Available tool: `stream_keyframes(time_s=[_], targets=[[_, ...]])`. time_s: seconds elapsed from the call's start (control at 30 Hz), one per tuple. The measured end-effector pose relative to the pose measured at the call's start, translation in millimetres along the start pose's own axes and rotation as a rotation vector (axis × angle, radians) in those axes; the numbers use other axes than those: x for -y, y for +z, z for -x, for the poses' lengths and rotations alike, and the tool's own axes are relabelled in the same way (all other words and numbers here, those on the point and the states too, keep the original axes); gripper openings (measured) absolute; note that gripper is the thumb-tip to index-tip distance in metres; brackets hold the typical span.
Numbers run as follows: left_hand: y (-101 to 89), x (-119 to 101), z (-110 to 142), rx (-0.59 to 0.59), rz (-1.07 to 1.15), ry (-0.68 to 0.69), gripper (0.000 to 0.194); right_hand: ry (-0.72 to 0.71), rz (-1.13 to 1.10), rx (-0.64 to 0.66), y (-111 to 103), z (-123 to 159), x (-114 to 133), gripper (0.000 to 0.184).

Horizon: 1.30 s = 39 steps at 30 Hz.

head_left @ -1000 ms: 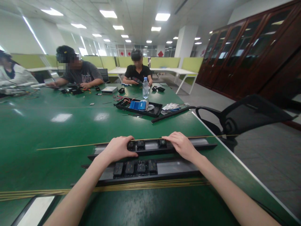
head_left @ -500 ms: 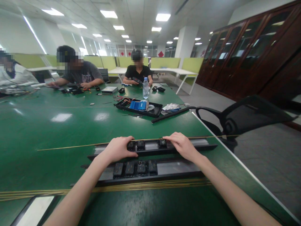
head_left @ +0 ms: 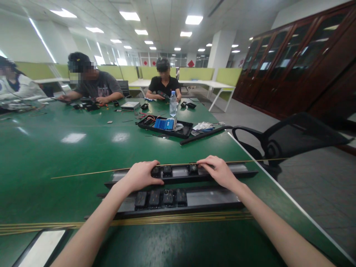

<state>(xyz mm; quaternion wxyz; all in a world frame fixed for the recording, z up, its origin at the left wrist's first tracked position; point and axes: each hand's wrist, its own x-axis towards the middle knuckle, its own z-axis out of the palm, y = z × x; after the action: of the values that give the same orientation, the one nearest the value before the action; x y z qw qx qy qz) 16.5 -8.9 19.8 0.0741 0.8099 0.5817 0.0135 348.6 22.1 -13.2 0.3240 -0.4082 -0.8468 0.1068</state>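
Observation:
Two long black rails lie side by side on the green table in front of me. My left hand is closed over the far rail, its thumb under the front edge next to small black modules. My right hand grips the same rail further right, fingers curled over its back edge. A thin brass rod runs along the far side of that rail under my fingertips. The near rail holds several black modules and is not touched.
More brass rods lie along the near rail. A black tray with blue parts, a water bottle and a black bar sit further back. Three people work at the far end. A black chair stands at the right edge.
Both hands stay on the far rail. My right hand has slid slightly to the right along it; the view has shifted a little.

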Motion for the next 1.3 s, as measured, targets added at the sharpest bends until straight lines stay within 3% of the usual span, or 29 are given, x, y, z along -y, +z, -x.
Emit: stream_keyframes(time_s=[0.63,1.13,1.3], targets=[[1.2,1.2,0.0,-0.011,0.006,0.001,0.068,0.015,0.076,-0.008,-9.4,-1.8,-7.6,0.018],[1.1,2.4,0.7,-0.023,0.001,0.022,0.069,-0.002,0.033,0.134,-35.3,-4.0,-17.7,0.022],[0.0,2.1,1.0,-0.014,-0.001,0.008,0.069,0.055,-0.024,0.168,-42.0,-4.0,-21.2,0.024]])
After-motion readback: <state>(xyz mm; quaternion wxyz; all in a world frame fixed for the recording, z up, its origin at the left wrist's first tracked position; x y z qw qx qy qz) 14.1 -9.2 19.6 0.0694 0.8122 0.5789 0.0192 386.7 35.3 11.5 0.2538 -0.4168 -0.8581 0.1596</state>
